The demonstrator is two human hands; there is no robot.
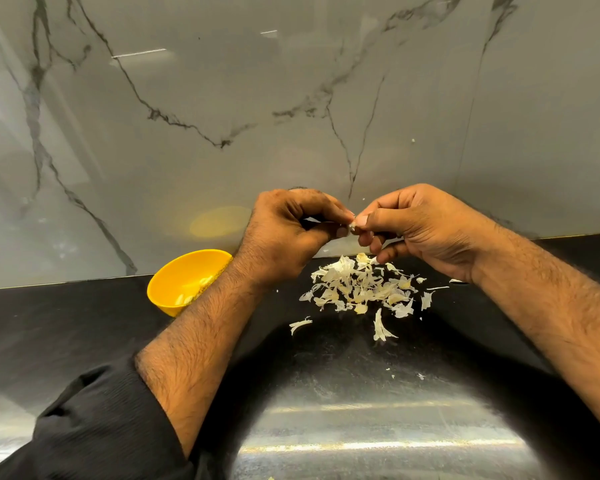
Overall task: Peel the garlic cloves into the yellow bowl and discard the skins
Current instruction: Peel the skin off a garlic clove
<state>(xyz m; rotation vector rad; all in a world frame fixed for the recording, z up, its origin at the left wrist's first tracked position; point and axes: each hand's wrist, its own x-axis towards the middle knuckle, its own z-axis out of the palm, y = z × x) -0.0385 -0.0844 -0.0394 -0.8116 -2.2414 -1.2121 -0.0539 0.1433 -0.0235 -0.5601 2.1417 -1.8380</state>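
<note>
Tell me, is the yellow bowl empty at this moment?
No, the yellow bowl on the black counter already holds several pale peeled garlic cloves behind the left forearm.

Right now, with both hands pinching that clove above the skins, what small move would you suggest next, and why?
Probably keep pulling the skin away with the right hand while the left hand holds the garlic clove: papery skin still seems to cling between the fingertips, so it is not ready for the yellow bowl.
</note>
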